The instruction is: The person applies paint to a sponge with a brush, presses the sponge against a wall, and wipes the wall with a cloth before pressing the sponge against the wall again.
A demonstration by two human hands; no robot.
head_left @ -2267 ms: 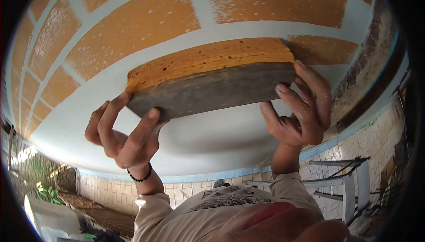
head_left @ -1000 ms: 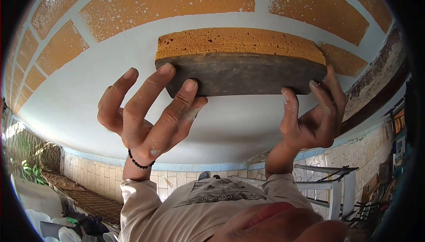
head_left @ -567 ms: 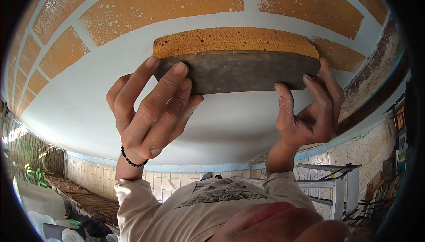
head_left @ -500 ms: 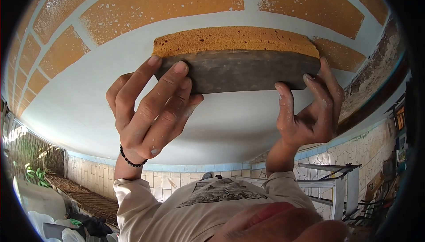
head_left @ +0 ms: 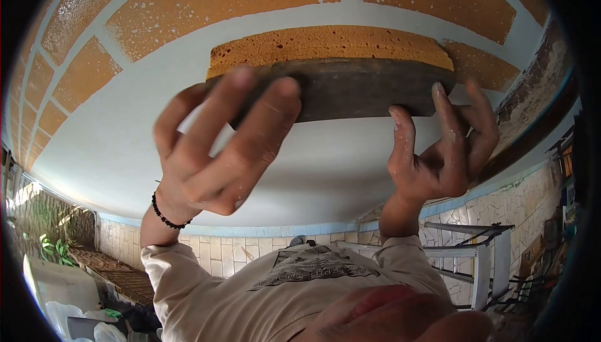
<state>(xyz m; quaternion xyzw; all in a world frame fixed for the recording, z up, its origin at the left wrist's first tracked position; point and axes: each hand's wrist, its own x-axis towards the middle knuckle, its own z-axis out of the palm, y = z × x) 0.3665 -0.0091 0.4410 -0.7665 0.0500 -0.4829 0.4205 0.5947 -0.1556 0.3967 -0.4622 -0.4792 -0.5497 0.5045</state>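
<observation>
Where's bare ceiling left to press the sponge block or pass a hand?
Free: the pale unpainted band below the sponge block, down to the blue border strip, and left of the left hand. Crowded: orange brick patches above, right hand and rough wall edge at right.

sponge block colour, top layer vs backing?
Sponge block: orange porous foam on top, dark grey-brown backing underneath. Head view shows both layers.

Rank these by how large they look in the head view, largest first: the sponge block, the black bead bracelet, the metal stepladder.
1. Sponge block, though it is nearest the camera, which enlarges it.
2. Metal stepladder, farther away, so probably bigger in reality.
3. Black bead bracelet, clearly smallest.
</observation>
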